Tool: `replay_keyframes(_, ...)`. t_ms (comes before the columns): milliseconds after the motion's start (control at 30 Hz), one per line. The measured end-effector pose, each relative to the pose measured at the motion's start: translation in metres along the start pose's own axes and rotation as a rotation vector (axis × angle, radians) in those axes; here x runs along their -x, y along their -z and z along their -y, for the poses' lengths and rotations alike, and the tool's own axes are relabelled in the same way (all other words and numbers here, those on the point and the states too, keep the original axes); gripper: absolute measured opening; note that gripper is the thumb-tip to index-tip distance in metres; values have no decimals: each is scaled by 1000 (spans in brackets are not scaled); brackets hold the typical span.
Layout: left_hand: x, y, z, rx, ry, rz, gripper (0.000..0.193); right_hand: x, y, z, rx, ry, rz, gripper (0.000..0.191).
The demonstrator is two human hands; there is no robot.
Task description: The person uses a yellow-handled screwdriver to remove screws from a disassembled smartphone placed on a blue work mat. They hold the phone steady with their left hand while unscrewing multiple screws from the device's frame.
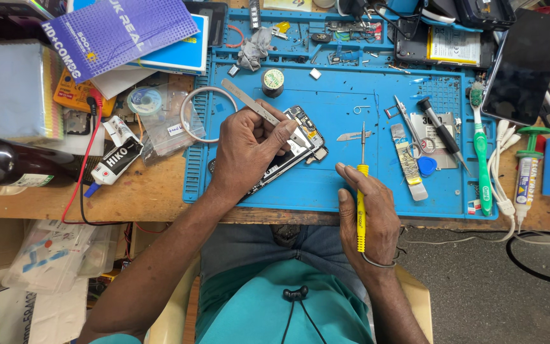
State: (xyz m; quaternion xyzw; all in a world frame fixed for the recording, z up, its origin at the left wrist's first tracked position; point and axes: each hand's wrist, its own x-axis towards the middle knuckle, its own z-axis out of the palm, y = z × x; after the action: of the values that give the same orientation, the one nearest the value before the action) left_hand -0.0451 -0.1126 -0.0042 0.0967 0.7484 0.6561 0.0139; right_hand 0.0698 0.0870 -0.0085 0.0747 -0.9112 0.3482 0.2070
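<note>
Opened phone (pixel 291 153) with back off (circuitry exposed) lying on blue mat (pixel 326 185), left hand (pixel 246 150) pressing on it and pinching steel tweezers (pixel 262 111), right hand (pixel 367 216) closed around yellow screwdriver (pixel 361 197), green toothbrush (pixel 480 150) farther right.

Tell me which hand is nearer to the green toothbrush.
Right. The right hand, holding a yellow screwdriver, sits left of the green toothbrush; the left hand is farther left, over the opened phone.
</note>
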Motion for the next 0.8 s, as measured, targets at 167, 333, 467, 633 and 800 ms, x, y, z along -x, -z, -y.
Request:
replay_keyframes(167,1,-1,-2,28,1,-11,20,-1,0,-1,1,9,2,35)
replay_keyframes(333,1,-3,-3,40,8,-22,21,0,4,-3,8,25,7,35)
replay_keyframes(467,2,-1,-2,30,-5,-25,21,0,3,-4,9,20,14,35)
replay_keyframes(633,2,0,-3,30,-9,-30,22,0,3,-4,3,30,12,34)
replay_keyframes(800,3,0,-3,26,2,-32,22,0,6,-3,2,21,13,34)
